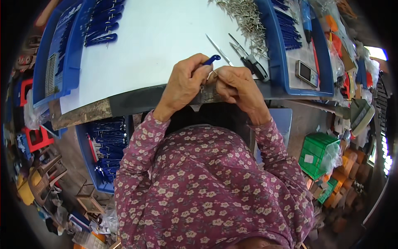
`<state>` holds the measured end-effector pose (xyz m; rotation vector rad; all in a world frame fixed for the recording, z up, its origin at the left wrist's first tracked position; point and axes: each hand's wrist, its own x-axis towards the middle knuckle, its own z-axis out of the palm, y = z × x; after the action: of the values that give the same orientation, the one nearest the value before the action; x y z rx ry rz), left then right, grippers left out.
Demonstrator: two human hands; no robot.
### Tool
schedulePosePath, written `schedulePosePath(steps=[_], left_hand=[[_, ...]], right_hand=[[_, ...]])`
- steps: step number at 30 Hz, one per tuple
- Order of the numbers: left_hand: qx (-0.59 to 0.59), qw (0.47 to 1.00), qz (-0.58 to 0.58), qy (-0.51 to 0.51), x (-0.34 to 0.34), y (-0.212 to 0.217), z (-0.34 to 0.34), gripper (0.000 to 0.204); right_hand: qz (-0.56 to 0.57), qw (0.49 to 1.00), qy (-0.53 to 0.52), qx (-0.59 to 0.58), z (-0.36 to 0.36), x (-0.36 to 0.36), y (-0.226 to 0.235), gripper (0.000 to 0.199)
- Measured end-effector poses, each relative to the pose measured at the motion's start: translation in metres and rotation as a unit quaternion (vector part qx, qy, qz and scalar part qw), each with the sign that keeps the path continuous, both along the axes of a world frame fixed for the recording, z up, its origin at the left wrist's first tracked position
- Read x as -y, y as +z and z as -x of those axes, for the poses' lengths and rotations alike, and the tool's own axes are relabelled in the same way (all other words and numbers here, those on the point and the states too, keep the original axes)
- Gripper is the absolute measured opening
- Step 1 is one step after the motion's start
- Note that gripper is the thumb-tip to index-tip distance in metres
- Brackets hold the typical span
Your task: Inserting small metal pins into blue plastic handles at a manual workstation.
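At the near edge of the table my left hand [184, 81] is closed around a blue strap-like piece [212, 60], its rounded end sticking up past the thumb. A small metal ring hangs below those fingers. My right hand [238, 85] pinches a small shiny metal piece [213, 75] against the blue piece; the fingers partly cover the join. Just beyond my right hand lie a pointed silver tool [217, 46] and black-handled scissors or snips [253, 66]. Similar blue pieces [103, 27] lie in a row at the far left.
A heap of small metal parts [244, 20] sits at the far right of the white table top [157, 45]. Blue trays flank it, left [74, 79] and right [286, 79]; the right one holds a small screened device [306, 74]. Below, another blue bin [85, 153] holds blue pieces.
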<state>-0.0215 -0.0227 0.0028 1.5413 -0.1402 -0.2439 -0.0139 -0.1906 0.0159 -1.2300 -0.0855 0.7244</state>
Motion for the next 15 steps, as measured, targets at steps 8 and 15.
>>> schedulePosePath(steps=[8,15], left_hand=[[-0.005,1.000,-0.010,0.022,0.001,0.013,0.003,0.014],[-0.041,0.998,0.038,0.026,0.001,0.012,-0.001,0.015]], right_hand=[[0.018,0.997,-0.062,0.030,0.001,-0.007,0.000,0.015],[0.233,0.901,-0.149,0.335,0.008,-0.016,-0.008,0.018]])
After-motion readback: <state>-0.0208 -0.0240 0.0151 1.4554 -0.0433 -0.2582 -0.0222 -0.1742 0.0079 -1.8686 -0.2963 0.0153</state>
